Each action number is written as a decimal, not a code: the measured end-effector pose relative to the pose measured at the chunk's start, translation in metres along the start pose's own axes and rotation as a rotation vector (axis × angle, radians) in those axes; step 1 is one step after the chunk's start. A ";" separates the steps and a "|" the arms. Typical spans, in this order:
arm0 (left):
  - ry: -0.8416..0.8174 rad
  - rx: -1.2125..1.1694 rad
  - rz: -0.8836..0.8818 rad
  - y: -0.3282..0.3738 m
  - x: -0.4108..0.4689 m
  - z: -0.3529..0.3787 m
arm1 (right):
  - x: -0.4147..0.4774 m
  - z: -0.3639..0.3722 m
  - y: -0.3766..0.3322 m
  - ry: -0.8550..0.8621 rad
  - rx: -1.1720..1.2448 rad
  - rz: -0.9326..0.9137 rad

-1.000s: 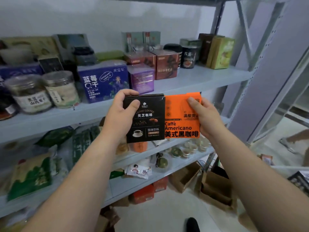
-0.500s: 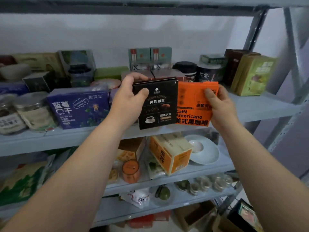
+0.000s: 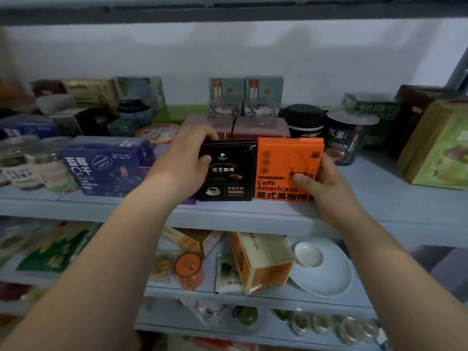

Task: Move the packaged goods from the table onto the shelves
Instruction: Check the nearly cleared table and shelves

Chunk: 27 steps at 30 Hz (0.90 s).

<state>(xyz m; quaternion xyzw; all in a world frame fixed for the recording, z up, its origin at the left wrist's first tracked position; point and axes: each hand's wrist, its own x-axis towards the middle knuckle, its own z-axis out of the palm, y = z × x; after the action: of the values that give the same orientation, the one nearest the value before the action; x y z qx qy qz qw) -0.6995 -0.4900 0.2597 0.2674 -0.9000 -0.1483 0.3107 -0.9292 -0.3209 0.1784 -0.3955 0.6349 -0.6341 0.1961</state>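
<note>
Gripped upright at the front edge of the upper shelf, two coffee cartons are pictured side by side and touching. The black box is held by the left hand, thumb across its front and fingers curled over its top left corner. The orange box is pinched at its lower right by the right hand, thumb on the printed face. Each grip is closed on its own carton. Whether the bases are fully set down on the shelf cannot be told. Both cartons stand with their long axes vertical, and the way onward lies straight behind them, away from the hands, where two reddish boxes bound the depth. A blue carton stands near on the left and a dark cup just behind on the right, so only a short rearward push is judged possible.
</note>
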 end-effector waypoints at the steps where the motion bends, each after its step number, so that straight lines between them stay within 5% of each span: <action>1: 0.004 0.034 0.013 0.001 -0.001 0.002 | 0.000 0.000 0.001 0.000 -0.007 -0.002; 12: 0.089 0.476 0.173 -0.002 -0.007 0.037 | 0.001 0.000 0.001 -0.012 -0.129 -0.038; 27: 0.177 0.436 0.208 0.009 -0.027 0.054 | -0.006 0.003 0.000 0.060 -0.163 -0.167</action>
<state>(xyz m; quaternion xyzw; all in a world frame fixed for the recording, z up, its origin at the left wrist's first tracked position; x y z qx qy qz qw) -0.7195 -0.4615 0.2094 0.2458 -0.9028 0.1059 0.3367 -0.9236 -0.3185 0.1762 -0.4426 0.6546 -0.6062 0.0907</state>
